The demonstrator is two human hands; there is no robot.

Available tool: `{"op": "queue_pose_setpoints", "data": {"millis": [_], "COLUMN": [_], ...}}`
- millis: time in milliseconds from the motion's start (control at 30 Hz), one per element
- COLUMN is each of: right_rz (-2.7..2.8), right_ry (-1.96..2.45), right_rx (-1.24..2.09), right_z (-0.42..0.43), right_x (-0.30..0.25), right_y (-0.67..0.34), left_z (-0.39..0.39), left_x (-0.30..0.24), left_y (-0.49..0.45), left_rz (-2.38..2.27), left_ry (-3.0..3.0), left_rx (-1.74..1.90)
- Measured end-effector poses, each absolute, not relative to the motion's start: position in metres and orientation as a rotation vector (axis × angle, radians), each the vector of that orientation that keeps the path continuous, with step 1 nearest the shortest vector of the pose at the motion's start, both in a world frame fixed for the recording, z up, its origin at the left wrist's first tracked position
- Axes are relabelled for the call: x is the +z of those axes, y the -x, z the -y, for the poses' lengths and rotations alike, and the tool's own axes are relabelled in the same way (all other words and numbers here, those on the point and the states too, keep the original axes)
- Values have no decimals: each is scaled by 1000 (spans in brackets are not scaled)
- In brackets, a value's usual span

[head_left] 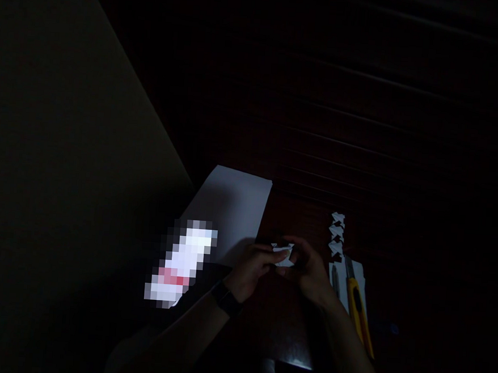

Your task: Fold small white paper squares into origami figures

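Between my two hands is a small piece of folded white paper, held above the dark table. My left hand, with a dark watch on its wrist, grips the paper's left side, its thumb lying across the front. From the right, my right hand pinches the same piece, fingers behind and thumb below. The dim light hides the exact folds. A column of several small folded paper pieces lies just beyond my right hand.
A large white paper sheet or stack lies at the left. Nearer me glows a pixelated bright screen. At the right, a yellow utility knife and a slim pen-like tool rest on white paper. A pale wall stands far left.
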State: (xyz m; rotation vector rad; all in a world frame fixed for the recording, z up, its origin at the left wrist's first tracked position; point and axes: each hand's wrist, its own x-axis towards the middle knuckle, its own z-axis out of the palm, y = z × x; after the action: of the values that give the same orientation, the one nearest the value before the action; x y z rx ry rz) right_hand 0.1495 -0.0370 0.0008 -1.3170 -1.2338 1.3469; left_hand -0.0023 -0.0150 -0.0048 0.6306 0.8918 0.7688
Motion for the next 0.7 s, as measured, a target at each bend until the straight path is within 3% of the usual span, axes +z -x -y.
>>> {"op": "queue_pose_setpoints", "data": {"millis": [400, 700], "right_rz": [1237, 900], "right_ry": [1308, 1207], "right_rx": [1375, 1518], "right_z": [36, 35], "right_x": [-1, -4], "right_y": [-159, -172], "left_z": [14, 13], "left_x": [-8, -11], "left_y": [6, 1], "left_rz": [-935, -1018], "left_ry": [-765, -996], "left_rx": [746, 779]}}
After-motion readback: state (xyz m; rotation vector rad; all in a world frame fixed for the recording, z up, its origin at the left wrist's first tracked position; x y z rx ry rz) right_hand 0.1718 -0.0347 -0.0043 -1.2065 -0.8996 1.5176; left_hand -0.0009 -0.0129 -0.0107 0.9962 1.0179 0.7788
